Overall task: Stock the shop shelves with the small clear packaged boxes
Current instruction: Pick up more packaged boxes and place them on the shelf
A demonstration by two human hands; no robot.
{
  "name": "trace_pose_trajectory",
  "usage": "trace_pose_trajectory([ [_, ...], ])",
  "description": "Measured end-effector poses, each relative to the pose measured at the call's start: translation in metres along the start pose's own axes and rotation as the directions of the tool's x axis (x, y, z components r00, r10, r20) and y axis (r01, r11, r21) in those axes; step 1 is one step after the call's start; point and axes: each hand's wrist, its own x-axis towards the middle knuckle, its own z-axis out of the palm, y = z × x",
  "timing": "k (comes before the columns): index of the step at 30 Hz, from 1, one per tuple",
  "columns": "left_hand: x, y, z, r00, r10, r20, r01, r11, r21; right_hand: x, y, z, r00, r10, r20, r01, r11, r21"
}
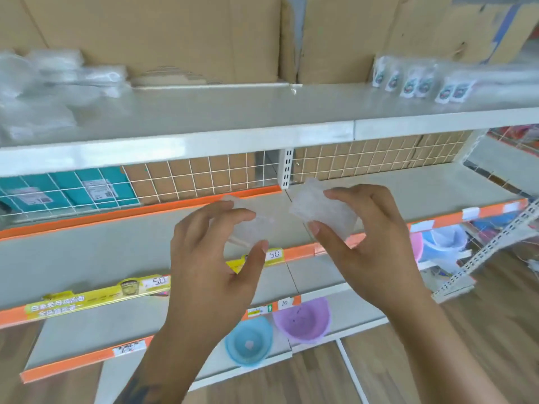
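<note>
Shop shelves (122, 246) stand mostly bare.
Your left hand (213, 255) and right hand (364, 237) each pinch a clear box (320, 211) between curled fingers; neither is shelved yet.

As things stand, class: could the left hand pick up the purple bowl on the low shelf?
Probably not yet. The left hand already pinches a clear box, so its fingers are busy. The purple bowl itself lies uncovered below, with nothing blocking it.
</note>
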Motion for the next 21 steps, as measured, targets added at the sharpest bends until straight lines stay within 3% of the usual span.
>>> trace_pose_trajectory([
  [4, -0.033, 0.054, 0.050, 0.999, -0.014, 0.048, 0.016, 0.999, -0.036, -0.042, 0.044, -0.053, 0.996, 0.087, -0.017, -0.086, 0.996, 0.035],
  [10, -0.086, 0.119, 0.117, 0.973, -0.017, 0.232, 0.026, 0.999, -0.034, -0.115, 0.105, -0.121, 0.966, 0.251, -0.054, -0.246, 0.965, 0.095],
  [21, -0.112, 0.196, 0.198, 0.943, 0.073, 0.324, -0.046, 0.995, -0.093, -0.164, 0.178, -0.191, 0.894, 0.405, -0.191, -0.390, 0.914, 0.115],
])
